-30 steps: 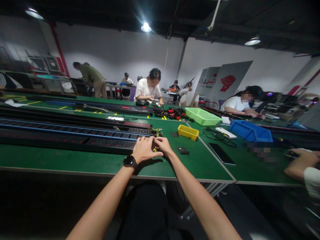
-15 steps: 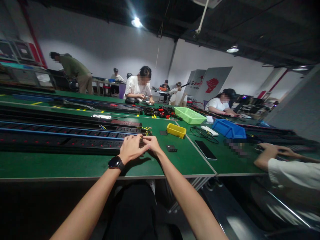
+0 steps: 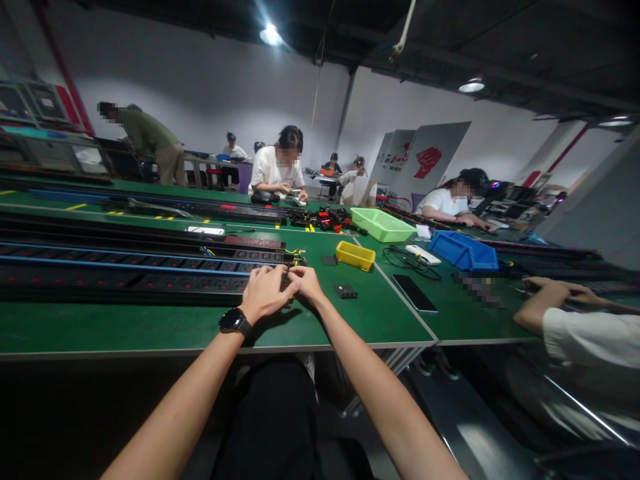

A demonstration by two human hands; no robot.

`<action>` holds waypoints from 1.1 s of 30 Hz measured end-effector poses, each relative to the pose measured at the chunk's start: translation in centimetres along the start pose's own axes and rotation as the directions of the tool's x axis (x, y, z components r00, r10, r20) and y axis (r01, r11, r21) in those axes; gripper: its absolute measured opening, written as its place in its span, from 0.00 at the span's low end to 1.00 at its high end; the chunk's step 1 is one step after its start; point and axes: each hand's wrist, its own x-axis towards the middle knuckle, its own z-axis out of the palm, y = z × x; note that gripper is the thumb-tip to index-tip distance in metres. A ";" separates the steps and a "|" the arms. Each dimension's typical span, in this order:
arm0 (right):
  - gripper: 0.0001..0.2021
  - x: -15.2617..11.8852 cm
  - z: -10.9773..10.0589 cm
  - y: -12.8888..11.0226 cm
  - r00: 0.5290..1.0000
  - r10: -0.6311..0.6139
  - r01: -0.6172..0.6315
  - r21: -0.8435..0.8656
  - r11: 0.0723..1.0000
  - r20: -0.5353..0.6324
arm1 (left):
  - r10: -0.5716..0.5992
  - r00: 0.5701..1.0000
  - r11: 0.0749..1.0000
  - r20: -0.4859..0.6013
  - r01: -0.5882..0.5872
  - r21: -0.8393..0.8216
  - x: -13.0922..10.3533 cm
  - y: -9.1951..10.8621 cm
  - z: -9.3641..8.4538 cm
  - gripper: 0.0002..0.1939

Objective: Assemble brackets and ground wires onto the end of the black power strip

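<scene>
My left hand [image 3: 265,291], with a black watch [image 3: 233,321] on its wrist, is at the right end of a long black socket strip [image 3: 190,285]. Its fingers are bent around something small that I cannot make out. Touching it from the right, my right hand [image 3: 307,283] has its fingertips pressed together at the same strip end. Yellow-green wires [image 3: 299,256] stick out just beyond the fingers. More black strips with blue edges lie behind. A small black socket block [image 3: 345,291] rests on the green table to the right of my right hand.
Right of my hands are a yellow bin [image 3: 355,256], a green basket [image 3: 383,225], a blue bin [image 3: 463,251], a black phone [image 3: 415,293] and a coiled cable [image 3: 411,261]. A co-worker's hands [image 3: 550,297] are at the far right. The table's front edge [image 3: 165,353] runs below.
The view has shifted slightly. My hands stay together at the strip end, with my right fingers moved a little closer over the spot they hold.
</scene>
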 end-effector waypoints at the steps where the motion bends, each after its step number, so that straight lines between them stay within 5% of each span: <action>1: 0.11 0.0 0.0 0.0 1.000 -0.001 0.000 -0.006 1.000 -0.004 | 0.007 1.000 1.000 0.002 -0.007 0.002 0.0 0.0 0.0 0.30; 33: 0.14 -0.3 0.1 0.0 0.991 0.079 -0.086 -0.057 0.995 -0.108 | -0.069 0.993 0.992 -0.095 0.078 0.095 -0.3 0.5 1.1 0.28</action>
